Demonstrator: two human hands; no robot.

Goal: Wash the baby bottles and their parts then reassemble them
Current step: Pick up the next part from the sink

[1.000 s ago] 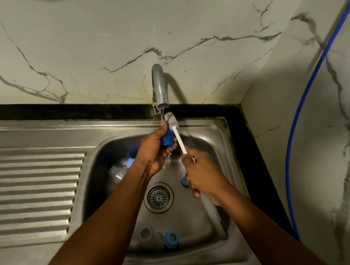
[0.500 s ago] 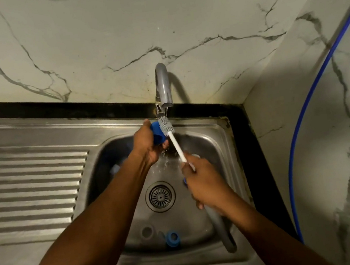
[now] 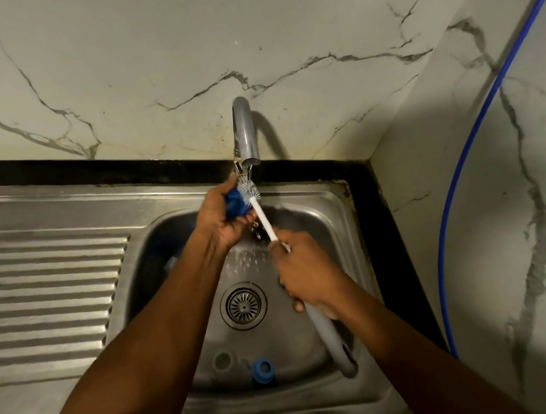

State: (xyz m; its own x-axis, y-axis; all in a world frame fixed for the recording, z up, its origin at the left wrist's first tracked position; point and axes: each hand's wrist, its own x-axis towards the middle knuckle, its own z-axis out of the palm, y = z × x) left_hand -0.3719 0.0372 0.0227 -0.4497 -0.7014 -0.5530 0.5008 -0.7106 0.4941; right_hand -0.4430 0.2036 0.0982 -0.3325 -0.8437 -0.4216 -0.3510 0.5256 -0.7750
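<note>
Your left hand (image 3: 221,222) grips the blue bottle part (image 3: 235,205) under the tap (image 3: 245,130), your right hand (image 3: 308,271) clutches the brush (image 3: 263,220) against it; a blue ring (image 3: 262,369) waits in the sink (image 3: 314,191), so reassembly looks far off

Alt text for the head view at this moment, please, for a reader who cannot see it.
Over a steel sink, the left hand holds a blue bottle part under the running tap, while the right hand holds a bottle brush with its bristles against it. A blue ring lies on the basin floor.
</note>
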